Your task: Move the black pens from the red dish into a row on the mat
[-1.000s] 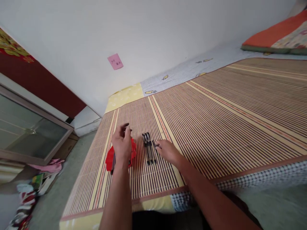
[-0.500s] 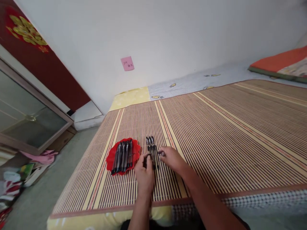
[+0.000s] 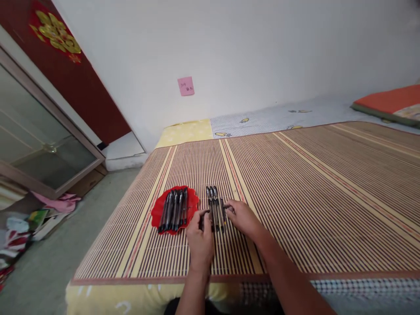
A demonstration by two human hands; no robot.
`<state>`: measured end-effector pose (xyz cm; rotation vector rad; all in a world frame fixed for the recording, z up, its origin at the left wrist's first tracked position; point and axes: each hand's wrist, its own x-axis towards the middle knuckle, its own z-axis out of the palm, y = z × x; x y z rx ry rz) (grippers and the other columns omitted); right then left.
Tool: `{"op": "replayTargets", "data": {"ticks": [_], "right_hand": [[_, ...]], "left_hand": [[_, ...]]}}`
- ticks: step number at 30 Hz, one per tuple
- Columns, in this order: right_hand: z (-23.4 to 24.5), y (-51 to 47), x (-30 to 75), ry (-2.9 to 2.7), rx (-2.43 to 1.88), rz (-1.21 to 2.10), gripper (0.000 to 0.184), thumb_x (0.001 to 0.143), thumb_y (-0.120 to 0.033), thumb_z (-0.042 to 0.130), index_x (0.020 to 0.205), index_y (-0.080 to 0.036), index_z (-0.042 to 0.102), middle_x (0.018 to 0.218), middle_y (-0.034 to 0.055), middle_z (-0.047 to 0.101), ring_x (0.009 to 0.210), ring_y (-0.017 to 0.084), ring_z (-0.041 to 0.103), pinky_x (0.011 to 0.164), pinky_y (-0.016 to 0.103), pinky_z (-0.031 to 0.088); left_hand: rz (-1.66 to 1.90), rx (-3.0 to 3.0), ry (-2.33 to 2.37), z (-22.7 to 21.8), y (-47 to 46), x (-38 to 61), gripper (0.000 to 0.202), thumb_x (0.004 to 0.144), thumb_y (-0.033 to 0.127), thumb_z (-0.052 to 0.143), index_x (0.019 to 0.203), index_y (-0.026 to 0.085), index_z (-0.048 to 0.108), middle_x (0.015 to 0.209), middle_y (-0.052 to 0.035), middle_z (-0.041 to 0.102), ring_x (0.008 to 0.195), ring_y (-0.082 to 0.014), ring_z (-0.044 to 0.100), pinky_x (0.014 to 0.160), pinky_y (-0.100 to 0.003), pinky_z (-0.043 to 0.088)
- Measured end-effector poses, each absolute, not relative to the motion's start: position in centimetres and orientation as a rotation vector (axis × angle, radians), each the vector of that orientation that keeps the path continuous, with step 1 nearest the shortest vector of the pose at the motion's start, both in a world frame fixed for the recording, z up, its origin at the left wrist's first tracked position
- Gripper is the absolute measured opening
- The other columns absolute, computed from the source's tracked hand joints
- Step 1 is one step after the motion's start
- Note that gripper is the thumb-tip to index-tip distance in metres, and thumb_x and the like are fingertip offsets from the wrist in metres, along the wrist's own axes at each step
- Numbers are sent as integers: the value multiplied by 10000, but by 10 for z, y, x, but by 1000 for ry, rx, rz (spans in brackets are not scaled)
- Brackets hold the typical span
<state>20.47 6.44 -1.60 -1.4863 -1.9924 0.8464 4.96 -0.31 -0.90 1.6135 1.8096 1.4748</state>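
Five or so dark ballpoint pens (image 3: 173,210) lie side by side in a small red scallop-edged dish (image 3: 156,217), while a row of three or four loose dark pens (image 3: 214,206) lies just to the right of that dish on the striped bamboo mat (image 3: 295,197). Judging by this, the larger share is in the dish and the smaller row is what remains outside it. The left hand (image 3: 201,240) sits on the near right of the dish, at the near end of the loose row. Its thumb and forefinger are drawn together around the leftmost pen's end, though a real grip cannot be made out. The right hand (image 3: 244,218) rests farther right of the dish, fingers spread and lying against the row's right side, clamped on nothing. The mat covers a low bed with a yellow and checked sheet (image 3: 187,131) showing beyond the dish. Above that, a pink sticky note (image 3: 185,85) is stuck to the white wall. Far right of the dish lies an orange cushion (image 3: 387,103). To the dish's left stand a glass-fronted frame (image 3: 33,144) and a red panel with a gold ornament (image 3: 57,35), with bright clutter (image 3: 26,227) on the floor.
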Motion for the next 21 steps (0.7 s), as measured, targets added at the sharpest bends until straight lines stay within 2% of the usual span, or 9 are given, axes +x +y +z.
{"op": "replayTargets", "data": {"ticks": [6, 8, 10, 13, 16, 21], "right_hand": [[-21, 67, 203, -1917, -1478, 833, 213, 874, -156, 509, 993, -153, 686, 931, 77, 714, 839, 180, 648, 765, 268, 450], [-22, 67, 203, -1937, -1458, 779, 199, 856, -139, 530, 975, -147, 691, 955, 84, 711, 856, 179, 643, 778, 262, 446], [-23, 67, 202, -1960, -1447, 751, 179, 842, -131, 552, 951, -149, 691, 958, 81, 707, 859, 177, 640, 784, 258, 444], [-23, 66, 201, -1975, -1440, 751, 160, 843, -151, 572, 949, -168, 690, 947, 69, 701, 866, 181, 641, 785, 258, 448], [-23, 66, 200, -1992, -1434, 743, 159, 842, -144, 573, 946, -170, 691, 944, 73, 697, 863, 183, 642, 783, 261, 454], [-24, 67, 200, -2011, -1441, 726, 164, 839, -137, 572, 949, -164, 692, 954, 83, 699, 860, 185, 646, 787, 266, 462]], "left_hand": [[1292, 1914, 1765, -14, -3, 50, 113, 891, 223, 558, 931, 250, 661, 886, -52, 676, 875, -218, 644, 809, -354, 518], [1184, 2043, 1800, -17, -3, 51, 144, 850, 191, 618, 963, 261, 675, 965, -72, 657, 942, -245, 617, 854, -405, 516], [1097, 2146, 1825, -20, -2, 52, 246, 818, 165, 659, 1041, 268, 678, 1130, -93, 629, 1071, -280, 573, 930, -465, 497], [998, 2248, 1813, -24, -2, 52, 344, 830, 137, 637, 1155, 248, 650, 1342, -101, 545, 1273, -314, 458, 1049, -536, 426], [896, 2271, 1787, -28, -2, 53, 363, 849, 129, 610, 1198, 225, 631, 1392, -102, 526, 1334, -313, 414, 1090, -552, 394], [837, 2236, 1763, -30, -2, 54, 386, 861, 155, 608, 1244, 208, 611, 1390, -119, 533, 1312, -300, 449, 1093, -540, 401]]}}
